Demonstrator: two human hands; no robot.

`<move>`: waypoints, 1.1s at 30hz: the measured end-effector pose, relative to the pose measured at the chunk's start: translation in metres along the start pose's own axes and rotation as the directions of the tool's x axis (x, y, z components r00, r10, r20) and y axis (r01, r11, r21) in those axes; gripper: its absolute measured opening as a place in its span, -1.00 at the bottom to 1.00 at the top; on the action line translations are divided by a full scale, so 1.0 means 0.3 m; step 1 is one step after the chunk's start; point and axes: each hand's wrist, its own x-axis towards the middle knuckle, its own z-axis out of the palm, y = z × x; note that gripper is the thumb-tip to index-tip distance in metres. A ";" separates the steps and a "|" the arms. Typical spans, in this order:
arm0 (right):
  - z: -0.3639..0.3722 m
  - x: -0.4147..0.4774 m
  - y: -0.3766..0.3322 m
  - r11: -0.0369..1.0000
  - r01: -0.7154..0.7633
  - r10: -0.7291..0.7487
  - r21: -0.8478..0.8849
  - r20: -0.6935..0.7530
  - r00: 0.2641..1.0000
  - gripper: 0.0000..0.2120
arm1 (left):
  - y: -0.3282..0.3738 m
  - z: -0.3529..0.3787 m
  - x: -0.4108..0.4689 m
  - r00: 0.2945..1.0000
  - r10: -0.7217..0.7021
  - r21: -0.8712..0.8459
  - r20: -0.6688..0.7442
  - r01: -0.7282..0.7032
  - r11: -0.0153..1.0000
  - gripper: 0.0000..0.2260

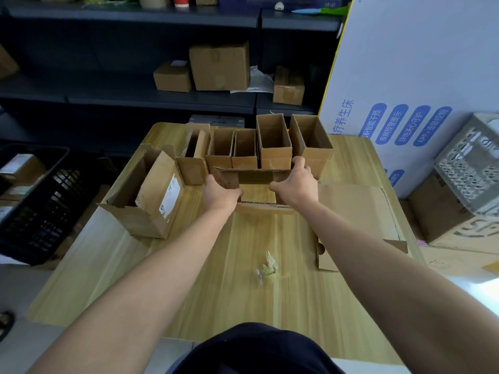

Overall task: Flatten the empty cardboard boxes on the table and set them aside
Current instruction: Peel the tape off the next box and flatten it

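Cardboard box (253, 176) is sitting mid-table (216, 265), just before the row (274, 141). Left hand (220, 191) and right hand (298, 182) are gripping its ends, fingers curled. Probably light and stiff; pressing opposite corner creases should collapse it.

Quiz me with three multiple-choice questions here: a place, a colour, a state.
1. Where does the flattened brown cardboard sheet lie? A) on the pale wooden table's right side; B) on a shelf; C) on the floor.
2. What colour is the latticed plastic crate left of the table? A) red; B) black; C) white.
3. The open brown cardboard box at centre is: A) taped shut; B) crushed flat; C) gripped by left hand and right hand.
Answers: A, it lies flat on the tabletop's right; B, its lattice is black; C, both hands clasp its ends.
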 end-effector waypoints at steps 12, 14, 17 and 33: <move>-0.002 -0.015 -0.039 0.978 0.187 -0.202 0.096 0.192 0.960 -0.72 | -0.011 -0.069 0.023 0.966 -0.259 -0.585 -0.010 0.205 0.785 -0.85; 0.010 -0.028 -0.040 0.968 0.247 -0.250 0.049 0.276 0.928 -0.71 | 0.007 -0.077 0.028 0.952 -0.286 -0.729 0.113 0.275 0.627 -0.83; 0.034 -0.060 -0.065 0.961 0.276 -0.274 0.035 0.290 0.917 -0.72 | 0.045 -0.066 0.011 0.941 -0.205 -0.634 0.270 0.334 0.698 -0.60; -0.064 -0.002 0.137 0.963 -0.265 0.240 0.054 0.282 0.929 -0.29 | 0.010 -0.020 -0.017 0.912 -0.284 -0.296 0.296 0.371 0.880 -0.72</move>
